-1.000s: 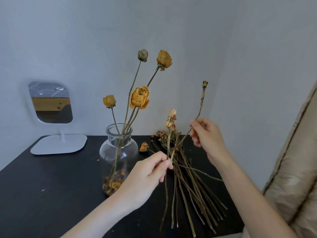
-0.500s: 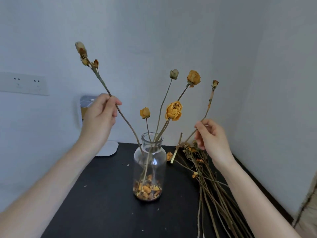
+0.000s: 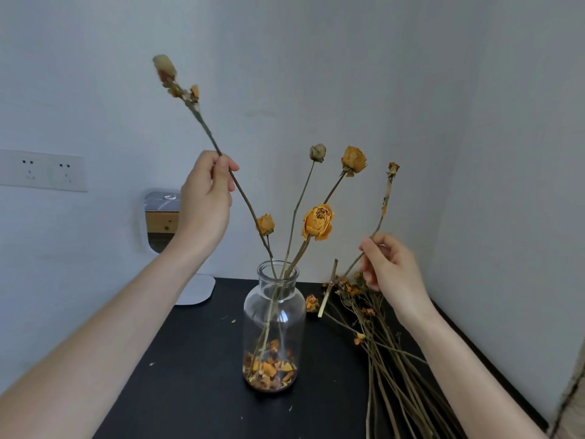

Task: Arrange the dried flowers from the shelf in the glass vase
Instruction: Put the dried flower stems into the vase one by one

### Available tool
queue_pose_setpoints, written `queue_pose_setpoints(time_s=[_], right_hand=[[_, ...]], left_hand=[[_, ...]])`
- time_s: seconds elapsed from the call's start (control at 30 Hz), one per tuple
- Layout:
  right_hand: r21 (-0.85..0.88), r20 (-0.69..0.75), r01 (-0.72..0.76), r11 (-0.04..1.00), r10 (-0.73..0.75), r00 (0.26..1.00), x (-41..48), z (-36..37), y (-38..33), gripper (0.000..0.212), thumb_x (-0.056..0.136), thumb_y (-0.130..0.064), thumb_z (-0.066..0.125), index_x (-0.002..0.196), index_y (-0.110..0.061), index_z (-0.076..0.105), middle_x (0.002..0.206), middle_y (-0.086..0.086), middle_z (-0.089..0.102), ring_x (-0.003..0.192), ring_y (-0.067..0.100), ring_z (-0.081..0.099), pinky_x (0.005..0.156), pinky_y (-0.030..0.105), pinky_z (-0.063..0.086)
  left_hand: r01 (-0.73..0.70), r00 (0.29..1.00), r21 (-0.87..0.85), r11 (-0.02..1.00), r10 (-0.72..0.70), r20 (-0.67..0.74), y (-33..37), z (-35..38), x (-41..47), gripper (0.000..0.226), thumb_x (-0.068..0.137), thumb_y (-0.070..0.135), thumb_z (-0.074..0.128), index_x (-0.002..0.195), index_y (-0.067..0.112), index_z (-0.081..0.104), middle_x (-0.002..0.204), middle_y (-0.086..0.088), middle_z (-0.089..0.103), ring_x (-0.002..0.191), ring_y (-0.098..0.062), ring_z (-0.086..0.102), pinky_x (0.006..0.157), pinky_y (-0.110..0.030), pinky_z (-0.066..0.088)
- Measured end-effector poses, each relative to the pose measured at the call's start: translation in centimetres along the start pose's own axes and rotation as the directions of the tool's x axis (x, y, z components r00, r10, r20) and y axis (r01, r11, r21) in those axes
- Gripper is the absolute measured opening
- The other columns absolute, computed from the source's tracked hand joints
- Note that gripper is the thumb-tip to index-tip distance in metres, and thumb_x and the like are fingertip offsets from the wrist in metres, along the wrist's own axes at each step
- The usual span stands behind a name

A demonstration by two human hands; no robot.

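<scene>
A clear glass vase [image 3: 274,315] stands on the black shelf top [image 3: 196,375], with loose petals at its bottom and several yellow dried flowers [image 3: 318,221] rising from its neck. My left hand [image 3: 204,204] pinches a long stem with a pale bud [image 3: 165,66] at its top; the stem's lower end reaches into the vase neck. To the right of the vase my right hand [image 3: 387,264] pinches a thin stem tipped by a small bud [image 3: 393,168], held upright above the pile of dried flowers [image 3: 380,337].
The pile of stems lies along the shelf's right side toward the wall corner. A white standing mirror [image 3: 160,217] is behind my left hand, its base [image 3: 198,289] on the shelf. A wall socket plate [image 3: 42,170] is at the left. A loose flower head [image 3: 311,302] lies by the vase.
My left hand lifted a stem from the pile, carried it up and left, and its lower end now sits in the vase neck. My right hand kept its stem.
</scene>
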State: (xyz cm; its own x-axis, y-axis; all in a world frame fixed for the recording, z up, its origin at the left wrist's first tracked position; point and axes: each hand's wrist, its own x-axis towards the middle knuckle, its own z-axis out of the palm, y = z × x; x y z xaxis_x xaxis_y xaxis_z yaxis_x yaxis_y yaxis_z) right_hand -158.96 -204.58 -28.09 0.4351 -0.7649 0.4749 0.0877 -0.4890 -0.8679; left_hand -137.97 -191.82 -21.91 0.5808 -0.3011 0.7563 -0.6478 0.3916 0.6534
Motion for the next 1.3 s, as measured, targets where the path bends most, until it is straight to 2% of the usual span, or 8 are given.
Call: queue_pose_setpoints(time_s=[0.17,0.33,0.5,0.77,0.87,1.0,1.1,1.3], right_hand=[[-0.006,0.004,-0.026,1.0,0.026,1.0,-0.1,0.2,0.5,0.016,0.095,-0.02,0.047,0.083,-0.014,0.057,0.057,-0.002,0.055,0.041,0.004,0.046,0.038,0.013,0.037],[-0.011,0.005,-0.043,0.999,0.043,0.999,-0.1,0.5,0.7,0.016,0.095,-0.02,0.047,0.083,-0.014,0.057,0.058,-0.002,0.055,0.04,0.002,0.046,0.039,0.012,0.037],[-0.038,0.013,-0.051,0.998,0.051,0.999,-0.1,1.0,1.1,0.015,0.095,-0.021,0.047,0.087,-0.014,0.057,0.061,0.0,0.055,0.042,0.002,0.046,0.041,0.013,0.039],[-0.044,0.027,-0.055,0.998,0.056,0.998,-0.3,1.1,1.1,0.015,0.095,-0.02,0.047,0.087,-0.012,0.057,0.059,-0.001,0.054,0.042,0.003,0.045,0.039,0.013,0.037],[-0.036,0.025,-0.065,0.997,0.066,0.997,-0.3,1.2,1.1,0.015,0.095,-0.02,0.047,0.087,-0.012,0.057,0.059,-0.001,0.054,0.042,0.003,0.045,0.04,0.013,0.037],[-0.021,0.024,-0.063,0.998,0.063,0.998,-0.3,1.5,1.0,0.016,0.095,-0.02,0.047,0.084,-0.014,0.057,0.057,-0.003,0.054,0.041,0.003,0.045,0.04,0.013,0.037],[-0.012,0.022,-0.044,0.999,0.044,0.999,-0.4,1.6,0.9,0.017,0.095,-0.021,0.047,0.083,-0.013,0.057,0.057,-0.003,0.054,0.041,0.003,0.045,0.04,0.013,0.037],[0.025,-0.002,-0.025,0.999,0.025,1.0,-0.4,1.3,0.8,0.019,0.095,-0.022,0.046,0.08,-0.014,0.055,0.056,-0.002,0.053,0.04,0.003,0.042,0.039,0.013,0.035]], left_hand=[[0.09,0.966,0.185,0.979,-0.131,0.222,-2.1,1.6,-2.6,0.023,0.098,0.021,0.04,0.087,0.023,0.06,0.068,0.01,0.05,0.053,-0.003,0.041,0.049,-0.015,0.031],[0.161,0.934,0.284,0.945,-0.24,0.267,-4.0,1.8,-5.1,0.013,0.091,0.024,0.056,0.085,0.022,0.068,0.069,0.01,0.057,0.067,-0.003,0.05,0.06,-0.013,0.037],[0.196,0.908,0.346,0.917,-0.303,0.289,-5.1,1.6,-6.5,0.008,0.085,0.024,0.065,0.083,0.021,0.072,0.068,0.012,0.063,0.063,-0.001,0.055,0.055,-0.001,0.039],[0.252,0.901,0.28,0.926,-0.33,0.281,-6.0,0.6,-8.4,0.007,0.084,0.026,0.065,0.086,0.032,0.066,0.059,0.002,0.053,0.065,-0.014,0.054,0.062,-0.011,0.039],[0.376,0.89,0.179,0.909,-0.408,0.202,-6.7,0.0,-10.0,0.025,0.079,0.031,0.07,0.099,0.034,0.055,0.068,0.0,0.051,0.069,-0.01,0.055,0.06,-0.012,0.038],[0.486,0.783,0.22,0.846,-0.533,0.321,-7.7,0.1,-10.7,0.058,0.07,0.03,0.078,0.117,0.03,0.044,0.104,0.011,0.054,0.094,-0.004,0.053,0.071,-0.014,0.039],[0.513,0.687,0.224,0.829,-0.552,0.472,-8.5,0.7,-10.0,0.059,0.073,0.027,0.077,0.124,0.029,0.049,0.122,0.015,0.054,0.113,-0.005,0.049,0.092,-0.025,0.04],[0.529,0.651,0.188,0.827,-0.538,0.535,-8.9,2.1,-9.1,0.041,0.067,0.035,0.08,0.101,0.041,0.058,0.103,0.022,0.065,0.099,0.003,0.057,0.075,-0.017,0.042]])
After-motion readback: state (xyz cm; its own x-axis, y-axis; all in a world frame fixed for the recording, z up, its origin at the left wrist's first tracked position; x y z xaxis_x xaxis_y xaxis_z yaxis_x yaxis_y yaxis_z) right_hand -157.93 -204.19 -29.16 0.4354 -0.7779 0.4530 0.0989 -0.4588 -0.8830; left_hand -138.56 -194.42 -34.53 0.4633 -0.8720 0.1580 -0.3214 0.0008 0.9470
